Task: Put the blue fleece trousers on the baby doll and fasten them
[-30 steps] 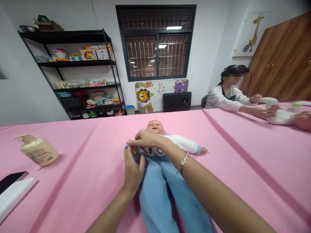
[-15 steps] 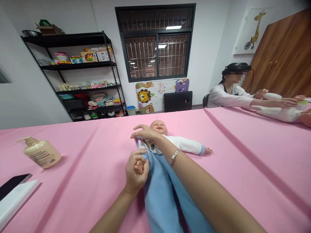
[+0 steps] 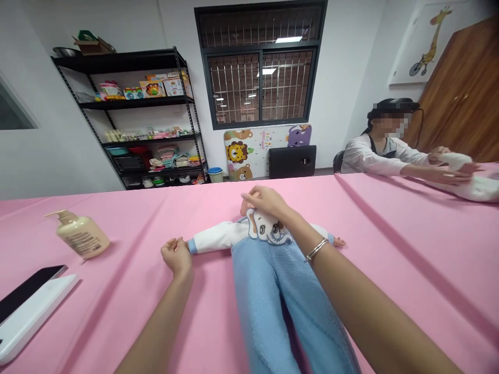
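A baby doll in a white and blue fleece suit lies on its back on the pink tablecloth, legs toward me. My left hand is closed around the doll's small hand at the end of the white sleeve, which is stretched out to the left. My right hand, a silver bangle on its wrist, rests over the doll's head and pinches the collar of the suit above an elephant picture. The doll's face is hidden under that hand.
A beige pump bottle lies on its side at the left. A white box with a black phone sits near the left front edge. Another person works on a white bundle at the far right. Black shelving stands behind.
My left hand has pulled the doll's arm out to the left through the white sleeve. My right hand has shifted from the doll's chest up over its head.
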The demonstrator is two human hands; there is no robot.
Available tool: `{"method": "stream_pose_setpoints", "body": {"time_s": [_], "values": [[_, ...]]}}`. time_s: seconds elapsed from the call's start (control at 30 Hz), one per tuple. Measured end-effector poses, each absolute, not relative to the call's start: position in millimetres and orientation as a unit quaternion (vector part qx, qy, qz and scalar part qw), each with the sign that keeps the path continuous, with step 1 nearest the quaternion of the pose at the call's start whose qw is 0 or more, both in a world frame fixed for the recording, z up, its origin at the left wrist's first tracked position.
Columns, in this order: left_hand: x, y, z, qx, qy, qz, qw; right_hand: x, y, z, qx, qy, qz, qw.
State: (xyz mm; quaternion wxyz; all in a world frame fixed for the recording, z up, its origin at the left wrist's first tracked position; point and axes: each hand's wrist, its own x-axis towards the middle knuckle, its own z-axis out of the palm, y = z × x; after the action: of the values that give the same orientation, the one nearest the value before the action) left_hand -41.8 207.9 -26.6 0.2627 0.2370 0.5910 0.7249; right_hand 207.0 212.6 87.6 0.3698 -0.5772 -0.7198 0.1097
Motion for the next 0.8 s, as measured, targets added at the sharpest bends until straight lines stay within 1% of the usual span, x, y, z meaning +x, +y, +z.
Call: {"method": "stream_pose_setpoints", "body": {"time_s": [0.1,0.17,0.2,0.33,0.47,0.57,0.6,0.67,0.73,0.77,0.8], "values": [[-48.9,212.6,-33.8,0.249,0.604,0.717,0.241,237.5,203.0,88.7,-0.619,-0.629,0.062,0.466],[-52.3,214.2,-36.4,0.261,0.614,0.712,0.217,260.3,192.0,72.7,-0.619,-0.602,0.073,0.499],[-54.1,214.8,-37.2,0.266,0.619,0.711,0.204,271.9,185.3,60.5,-0.622,-0.594,0.087,0.503],[-63.2,216.9,-36.5,0.271,0.628,0.711,0.162,312.3,157.0,2.4,-0.661,-0.565,0.136,0.475],[-61.6,212.8,-27.4,0.292,0.621,0.720,0.105,326.7,137.0,-33.3,-0.594,-0.571,0.291,0.486],[-36.8,195.8,-17.9,0.410,0.570,0.711,0.043,320.0,128.8,-38.5,-0.557,-0.617,0.308,0.464],[-23.4,186.8,-14.8,0.466,0.544,0.697,0.042,316.6,127.0,-38.4,-0.549,-0.626,0.317,0.454],[8.8,165.4,-8.6,0.574,0.492,0.649,0.084,311.6,124.1,-38.4,-0.527,-0.629,0.363,0.441],[43.5,143.3,-0.5,0.695,0.421,0.564,0.145,311.0,122.5,-40.2,-0.523,-0.593,0.420,0.446],[60.2,133.8,4.5,0.759,0.379,0.506,0.155,312.5,122.0,-41.7,-0.527,-0.560,0.449,0.455],[76.1,126.0,10.1,0.815,0.330,0.454,0.143,314.8,121.8,-43.1,-0.527,-0.522,0.479,0.469]]}}
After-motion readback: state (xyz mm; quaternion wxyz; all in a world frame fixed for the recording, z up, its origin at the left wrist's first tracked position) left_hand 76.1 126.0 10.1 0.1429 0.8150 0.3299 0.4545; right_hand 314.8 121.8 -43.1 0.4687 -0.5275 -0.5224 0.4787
